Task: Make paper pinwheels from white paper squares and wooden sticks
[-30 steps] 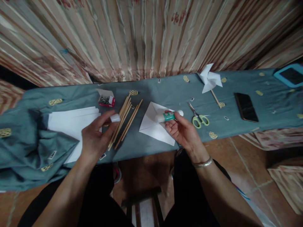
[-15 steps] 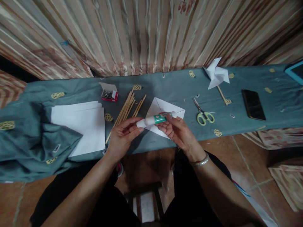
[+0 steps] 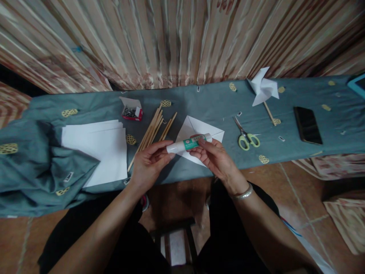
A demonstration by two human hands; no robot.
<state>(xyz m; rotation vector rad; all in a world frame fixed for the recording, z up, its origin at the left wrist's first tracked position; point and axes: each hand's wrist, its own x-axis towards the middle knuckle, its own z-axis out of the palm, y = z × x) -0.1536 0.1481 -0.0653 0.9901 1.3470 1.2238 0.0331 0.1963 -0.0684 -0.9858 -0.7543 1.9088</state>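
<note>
The left hand (image 3: 146, 163) pinches a glue stick (image 3: 190, 143) at its white end, thumb against fingers; the right hand (image 3: 218, 158) pinches the opposite end likewise. The glue stick spans creased white paper (image 3: 196, 125); green-handled scissors (image 3: 244, 134) lie at its three o'clock.

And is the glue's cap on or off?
On: the cap meets the glue in line, no gap showing, left hand at the cap, right hand at the other end. Whether fully seated, cannot tell.
</note>
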